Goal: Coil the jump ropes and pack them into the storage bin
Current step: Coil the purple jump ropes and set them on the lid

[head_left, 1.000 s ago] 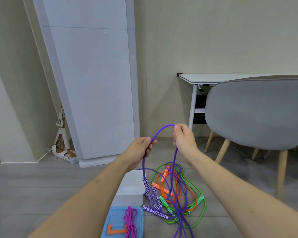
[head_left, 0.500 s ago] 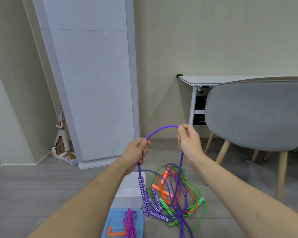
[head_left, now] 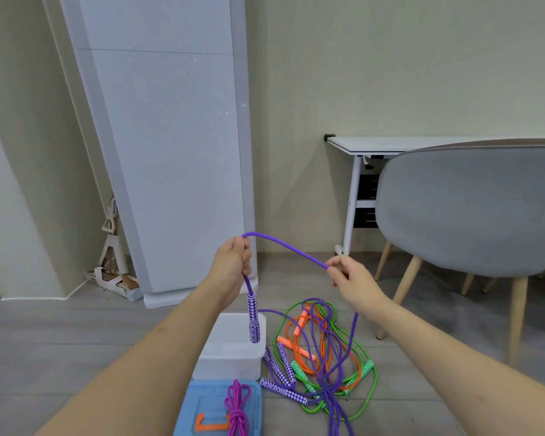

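Below my hands, a tangle of ropes [head_left: 324, 354] lies beside the white bin [head_left: 230, 357]. My left hand [head_left: 232, 265] is fisted around the purple rope [head_left: 283, 245], its checkered handle [head_left: 253, 322] dangling; my right hand [head_left: 353, 278] pinches it.

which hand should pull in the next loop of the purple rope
Right. The right hand already pinches the purple rope on the side trailing down to the floor pile, while the left hand is fisted near the handle, anchoring the coil.
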Available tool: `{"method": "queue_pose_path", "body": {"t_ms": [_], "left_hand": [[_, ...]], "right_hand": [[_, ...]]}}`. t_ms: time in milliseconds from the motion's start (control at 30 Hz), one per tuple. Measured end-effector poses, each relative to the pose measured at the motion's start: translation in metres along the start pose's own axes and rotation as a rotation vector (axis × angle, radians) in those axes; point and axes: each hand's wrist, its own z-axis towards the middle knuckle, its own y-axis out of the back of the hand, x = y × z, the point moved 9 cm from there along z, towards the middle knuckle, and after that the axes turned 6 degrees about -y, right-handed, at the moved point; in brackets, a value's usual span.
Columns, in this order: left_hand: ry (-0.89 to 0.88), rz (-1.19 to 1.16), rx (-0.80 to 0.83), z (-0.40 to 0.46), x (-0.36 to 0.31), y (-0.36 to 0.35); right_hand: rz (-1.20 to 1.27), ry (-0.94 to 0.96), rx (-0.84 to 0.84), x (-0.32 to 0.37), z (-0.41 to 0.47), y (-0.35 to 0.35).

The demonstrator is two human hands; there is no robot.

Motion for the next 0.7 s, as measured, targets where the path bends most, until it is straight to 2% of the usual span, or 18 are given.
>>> {"method": "queue_pose_path", "body": {"t_ms": [100,267,433,700], "left_hand": [[-0.003,-0.059,-0.048,0.002,-0.001,0.009],[0.064,-0.109,-0.016,-0.002,0.007,-0.005],[0.117,-0.160,0.029,-0.005,0.010,-0.024],[0.057,-0.060,0.101,-0.014,0.009,-0.031]], "right_hand": [[0.053,-0.083,-0.056,-0.013,0.002,0.012],[0.125,-0.156,-0.137,-0.015,0.009,0.013],[0.364,-0.252,-0.169,0.000,0.016,-0.003],[0.412,-0.076,-0.036,0.048,0.003,-0.034]]}}
